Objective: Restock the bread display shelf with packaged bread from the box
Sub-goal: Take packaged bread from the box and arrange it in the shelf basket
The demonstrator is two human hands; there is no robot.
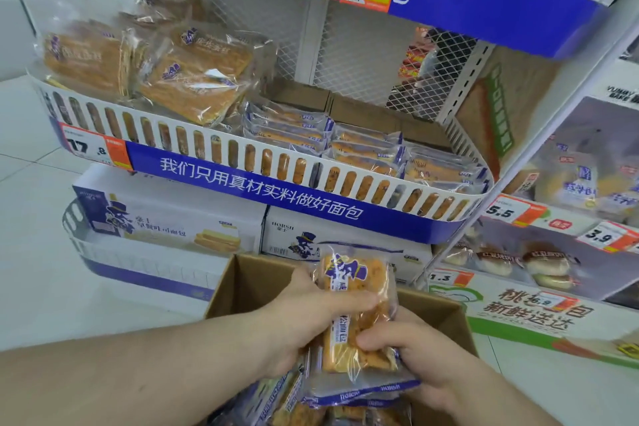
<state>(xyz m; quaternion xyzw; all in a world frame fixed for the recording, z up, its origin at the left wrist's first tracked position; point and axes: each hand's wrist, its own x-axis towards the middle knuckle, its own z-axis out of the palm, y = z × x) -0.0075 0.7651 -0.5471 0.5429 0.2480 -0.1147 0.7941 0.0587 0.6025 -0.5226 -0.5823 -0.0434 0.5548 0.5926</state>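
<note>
Low in the frame, left hand [304, 315] and right hand [415, 353] both grip one crinkly clear-plastic bread packet [356, 308] above the brown cardboard box [242, 287].

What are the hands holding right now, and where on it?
Both hold one bread packet upright over the box: the left hand grips its middle from the left, the right hand pinches its lower right edge.

Bright, even shop light falls from above, with soft shadow under the blue shelf front [262, 190]. Glare glints on the clear wrappers of the bread packs [193, 79] above that front. Wide-angle bending curves the shelf front, and detail softens toward the frame edges; the upper left corner is blurred. The white floor [41, 270] below it looks washed out.
</note>
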